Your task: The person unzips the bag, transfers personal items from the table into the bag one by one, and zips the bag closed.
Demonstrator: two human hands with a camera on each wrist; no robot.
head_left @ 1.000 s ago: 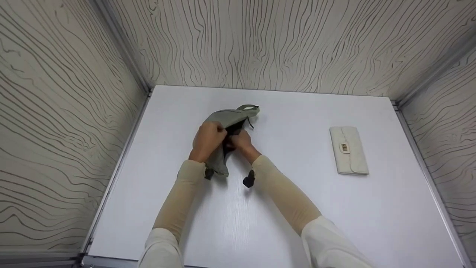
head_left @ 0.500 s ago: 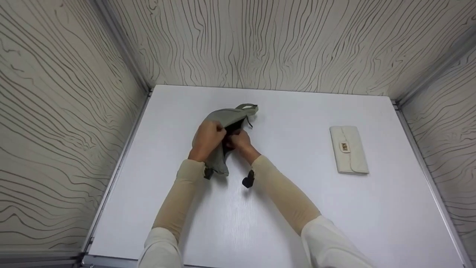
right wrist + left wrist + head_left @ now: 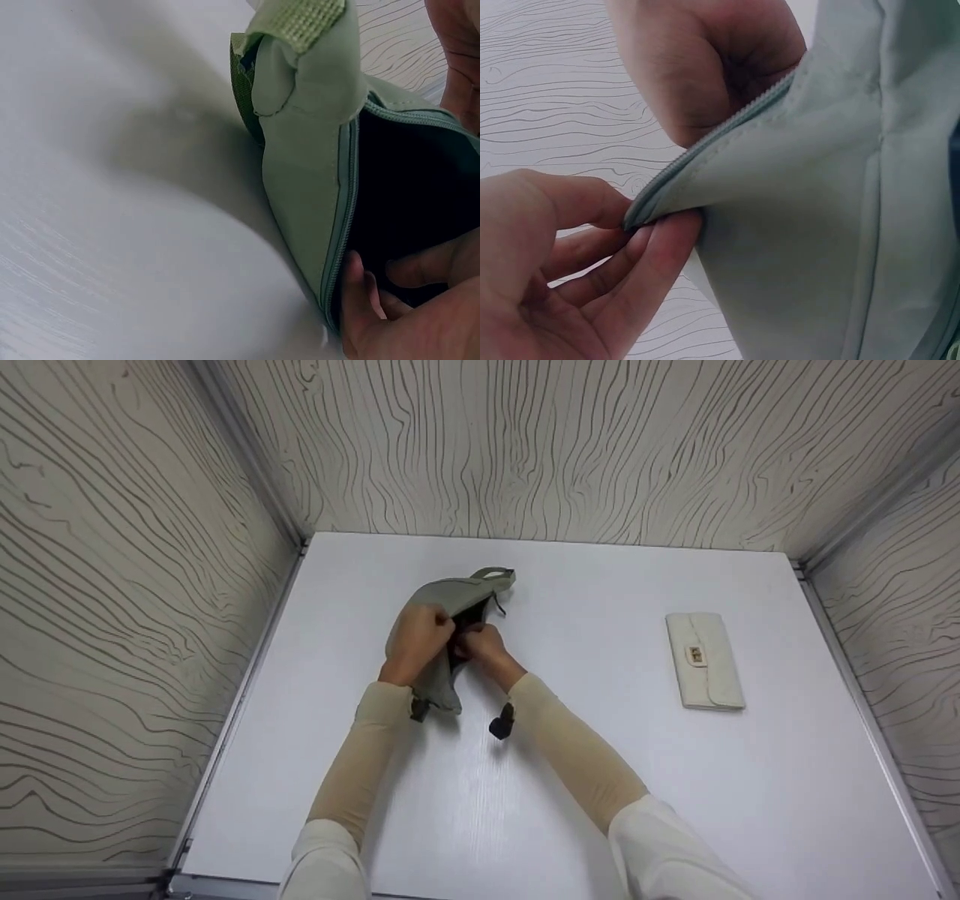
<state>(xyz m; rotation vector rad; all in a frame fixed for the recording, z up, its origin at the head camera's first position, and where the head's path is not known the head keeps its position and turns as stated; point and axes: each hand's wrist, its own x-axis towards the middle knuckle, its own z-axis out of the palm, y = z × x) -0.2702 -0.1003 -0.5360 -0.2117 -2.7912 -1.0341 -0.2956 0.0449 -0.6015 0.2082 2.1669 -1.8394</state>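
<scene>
A grey-green zippered fabric bag [image 3: 442,594] stands left of the middle of the white table, its dark opening toward the right. My left hand [image 3: 420,637] pinches the zippered lip between thumb and fingers, as the left wrist view shows the lip [image 3: 727,124] drawn out to a corner. My right hand [image 3: 484,646] is at the mouth with its fingers inside. In the right wrist view its fingertips [image 3: 354,274] touch the inner side of the other zipper edge, the thumb [image 3: 424,266] apart from them. The bag's inside is too dark to see into.
A cream wallet [image 3: 707,661] with a metal clasp lies flat on the right side of the white table [image 3: 600,660]. A webbing loop [image 3: 493,573] sticks up from the bag's far end. Wood-grain panels [image 3: 525,450] enclose the table at the back and sides.
The bag's far end with its loop has shifted slightly to the left. Both hands keep nearly the same place and hold, and the wallet has stayed where it was.
</scene>
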